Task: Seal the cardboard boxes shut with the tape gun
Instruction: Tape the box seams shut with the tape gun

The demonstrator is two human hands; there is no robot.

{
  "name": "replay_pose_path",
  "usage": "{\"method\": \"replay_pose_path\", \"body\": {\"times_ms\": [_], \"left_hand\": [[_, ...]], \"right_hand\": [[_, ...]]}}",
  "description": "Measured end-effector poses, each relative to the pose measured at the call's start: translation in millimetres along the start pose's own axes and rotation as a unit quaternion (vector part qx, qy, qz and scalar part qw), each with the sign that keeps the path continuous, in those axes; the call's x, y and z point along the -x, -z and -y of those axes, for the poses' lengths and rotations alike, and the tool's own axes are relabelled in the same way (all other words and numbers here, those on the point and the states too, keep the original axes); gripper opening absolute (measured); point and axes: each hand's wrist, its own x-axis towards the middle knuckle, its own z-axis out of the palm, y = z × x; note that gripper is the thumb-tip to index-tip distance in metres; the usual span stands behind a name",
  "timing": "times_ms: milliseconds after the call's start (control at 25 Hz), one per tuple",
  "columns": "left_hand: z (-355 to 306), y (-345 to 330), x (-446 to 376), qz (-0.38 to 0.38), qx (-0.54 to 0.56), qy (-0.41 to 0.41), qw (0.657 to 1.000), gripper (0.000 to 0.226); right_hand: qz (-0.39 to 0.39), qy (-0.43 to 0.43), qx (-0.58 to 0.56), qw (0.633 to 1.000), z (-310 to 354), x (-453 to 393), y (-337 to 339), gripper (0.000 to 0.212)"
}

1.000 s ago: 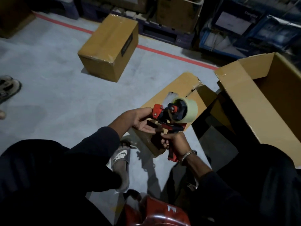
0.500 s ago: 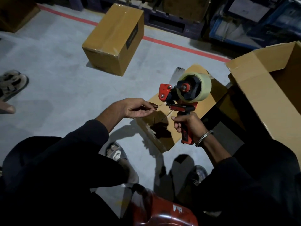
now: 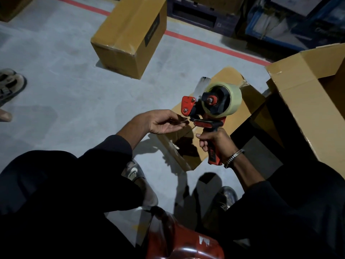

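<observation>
My right hand grips the handle of a red and black tape gun, held upright with its clear tape roll on top. My left hand is just left of the gun's front and pinches what looks like the loose tape end between thumb and fingers. Beneath the gun a small cardboard box lies on the floor. To the right a large cardboard box stands with its flaps open. A closed cardboard box sits farther back on the floor.
A red stool is under me, with my sandalled feet on the grey floor. Another person's sandal shows at the left edge. A red floor line runs before dark pallets and blue crates at the back.
The tape gun has risen and turned upright. My left hand has come off the gun's front and drawn back to the left, pinching at the tape end.
</observation>
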Motion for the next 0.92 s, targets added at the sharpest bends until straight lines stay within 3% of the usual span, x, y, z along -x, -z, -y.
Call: {"method": "replay_pose_path", "body": {"times_ms": [120,200,320,400,600,760,840,920], "left_hand": [[-4,6,0,-0.075,-0.019,-0.03,0.997,0.024],[-10,7,-2,-0.116,-0.095,-0.045,0.988,0.026],[-21,18,-7,-0.176,-0.217,-0.053,0.959,0.025],[-20,25,-8,-0.194,-0.249,-0.035,0.948,0.028],[-14,40,-19,-0.224,-0.311,-0.049,0.923,0.028],[-20,60,-26,-0.231,-0.355,-0.072,0.903,0.015],[-26,83,-27,-0.29,-0.353,-0.096,0.884,0.01],[-33,100,-30,-0.303,-0.357,-0.102,0.878,0.012]], "right_hand": [[0.006,-0.004,0.018,1.0,-6,-2,4,0.028],[0.013,-0.018,0.047,0.999,-16,-4,6,0.029],[0.027,-0.042,0.07,0.996,-38,-3,-1,0.006],[0.022,-0.05,0.089,0.994,-52,-4,-2,0.026],[0.013,-0.042,0.137,0.99,-67,-9,-3,0.018],[-0.009,-0.05,0.213,0.976,-80,-17,-1,0.017],[-0.009,-0.069,0.252,0.965,-86,-15,5,0.017],[-0.012,-0.085,0.306,0.948,-93,-10,9,0.019]]}}
